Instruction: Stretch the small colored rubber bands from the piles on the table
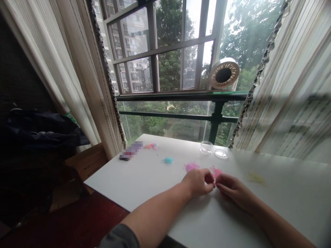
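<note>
On the smooth white desk by the window, the left hand and right hand nearly meet, fingertips drawn close, anything pinched too small to tell, beside the bright-pink stringy cluster, whose fine strands would want light, steady fingers.

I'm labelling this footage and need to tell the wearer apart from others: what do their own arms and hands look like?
The left hand and right hand are ungloved, with no watch or bracelet visible. A dark grey fabric sleeve ends near the left elbow; no sleeve shows on the right arm. Any nail polish is too small to tell.
</note>
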`<state>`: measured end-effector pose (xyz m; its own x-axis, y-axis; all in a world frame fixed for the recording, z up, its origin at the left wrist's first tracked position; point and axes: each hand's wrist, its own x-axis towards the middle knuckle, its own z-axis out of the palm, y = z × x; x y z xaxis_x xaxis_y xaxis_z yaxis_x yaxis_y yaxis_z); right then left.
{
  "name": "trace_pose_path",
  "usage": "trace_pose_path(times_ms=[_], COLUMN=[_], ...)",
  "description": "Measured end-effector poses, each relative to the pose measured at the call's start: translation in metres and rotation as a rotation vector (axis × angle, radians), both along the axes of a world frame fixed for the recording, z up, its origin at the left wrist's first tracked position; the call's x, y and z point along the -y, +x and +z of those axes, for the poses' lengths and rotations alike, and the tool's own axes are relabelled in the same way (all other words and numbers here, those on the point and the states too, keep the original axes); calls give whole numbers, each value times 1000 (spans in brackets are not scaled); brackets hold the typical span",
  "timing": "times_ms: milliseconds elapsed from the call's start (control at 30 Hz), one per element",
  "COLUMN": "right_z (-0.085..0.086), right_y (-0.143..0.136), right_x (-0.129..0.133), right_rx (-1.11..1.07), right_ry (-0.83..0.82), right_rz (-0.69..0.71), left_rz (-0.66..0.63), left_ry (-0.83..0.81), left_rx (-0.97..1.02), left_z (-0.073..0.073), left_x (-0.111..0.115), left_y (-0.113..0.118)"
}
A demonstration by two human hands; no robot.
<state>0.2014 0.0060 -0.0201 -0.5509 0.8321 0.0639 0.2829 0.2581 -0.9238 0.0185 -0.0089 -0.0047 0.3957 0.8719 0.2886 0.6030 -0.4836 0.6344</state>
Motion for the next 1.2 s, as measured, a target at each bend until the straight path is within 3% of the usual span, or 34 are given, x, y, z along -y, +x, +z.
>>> trace_pose_path(times_ms=[533, 1200], right_z=[4, 4], right_y=[-3, -3], right_x=[2, 0], right_rx=[-143, -148], right_ry=[-29, 25], right_rz=[-7, -41], left_rz=[-16, -50], left_ry=[56, 34], left_rx=[96, 118], left_z=[-2, 9], left_x=[-5, -4], left_y=[-5, -8])
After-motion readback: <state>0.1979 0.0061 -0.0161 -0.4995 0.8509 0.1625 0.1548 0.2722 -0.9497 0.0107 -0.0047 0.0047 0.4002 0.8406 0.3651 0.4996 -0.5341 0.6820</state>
